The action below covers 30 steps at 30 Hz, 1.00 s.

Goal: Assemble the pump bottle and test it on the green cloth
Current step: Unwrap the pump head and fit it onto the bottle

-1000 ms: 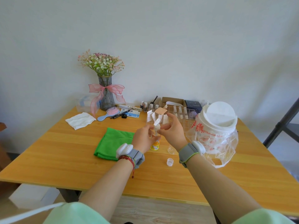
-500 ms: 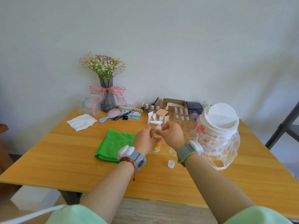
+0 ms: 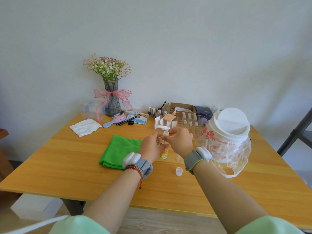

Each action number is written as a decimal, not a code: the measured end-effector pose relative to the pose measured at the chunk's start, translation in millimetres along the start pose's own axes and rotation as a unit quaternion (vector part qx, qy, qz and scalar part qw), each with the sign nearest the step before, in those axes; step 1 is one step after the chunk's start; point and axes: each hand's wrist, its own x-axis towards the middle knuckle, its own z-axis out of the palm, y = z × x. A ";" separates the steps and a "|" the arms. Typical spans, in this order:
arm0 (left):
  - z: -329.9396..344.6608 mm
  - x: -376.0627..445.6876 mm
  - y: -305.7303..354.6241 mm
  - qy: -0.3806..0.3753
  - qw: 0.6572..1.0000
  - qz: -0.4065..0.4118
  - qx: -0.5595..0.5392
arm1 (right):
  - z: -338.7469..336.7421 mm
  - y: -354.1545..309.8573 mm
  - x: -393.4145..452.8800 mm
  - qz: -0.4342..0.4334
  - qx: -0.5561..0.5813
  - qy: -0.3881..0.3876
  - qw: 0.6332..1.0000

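Above the table's middle I hold a small clear pump bottle [image 3: 161, 142] upright. My left hand [image 3: 150, 148] is wrapped around its body. My right hand [image 3: 181, 141] pinches the white collar of the pump head [image 3: 163, 128], whose nozzle points left. The pump head sits on the bottle's neck. The folded green cloth [image 3: 120, 151] lies flat on the table just left of my hands. A small yellow-labelled bottle [image 3: 164, 153] stands on the table below my hands, partly hidden by them.
A small white cap [image 3: 179, 171] and a clear cap [image 3: 180, 158] lie near my right wrist. A large white-lidded jar in a plastic bag [image 3: 227, 141] stands at the right. A clear organiser [image 3: 187, 122], vase [image 3: 112, 102], hairbrush [image 3: 116, 120] and white tissue [image 3: 85, 127] line the back.
The pump head went from tilted to level on the bottle's neck, with its nozzle pointing left. Both hands stayed together in roughly the same place.
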 end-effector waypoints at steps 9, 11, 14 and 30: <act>1.2 -1.1 0.4 0.014 1.000 0.003 0.004 | 2.7 -0.4 -4.1 -0.006 -0.003 0.022 1.000; 1.3 -1.3 0.6 0.015 1.000 -0.003 0.003 | 3.4 1.7 -5.0 -0.010 0.014 0.020 1.000; 0.5 -3.2 0.9 0.008 1.000 0.008 -0.008 | -0.8 2.6 -5.6 -0.018 0.039 0.015 0.999; -13.3 -34.9 7.2 0.048 0.987 0.140 0.065 | -30.1 -18.0 -38.5 -0.097 0.160 0.114 0.976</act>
